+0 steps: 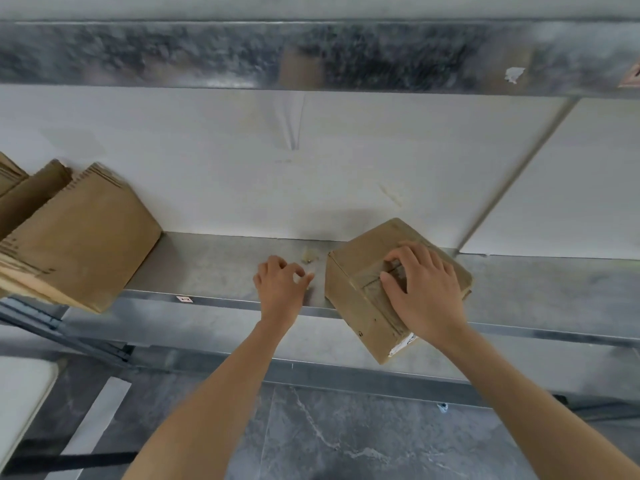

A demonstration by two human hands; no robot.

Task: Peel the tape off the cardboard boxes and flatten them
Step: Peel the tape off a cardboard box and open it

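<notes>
A small brown cardboard box [360, 289] sits at an angle on the metal shelf [214, 268], one corner hanging over the front edge. My right hand [426, 289] lies on the box's top, fingertips curled at the tape seam [391, 271]. Just left of the box, my left hand [282, 284] hovers over the shelf, thumb and forefinger pinched; whether a scrap of tape sits between them is unclear. A small crumpled piece of clear tape [309, 255] lies on the shelf behind that hand.
A stack of flattened cardboard [76, 237] leans at the shelf's left end. A white wall panel [311, 168] backs the shelf and another metal shelf [311, 53] runs overhead. Below are grey marble floor [346, 434] and a white surface [20, 393] at the lower left.
</notes>
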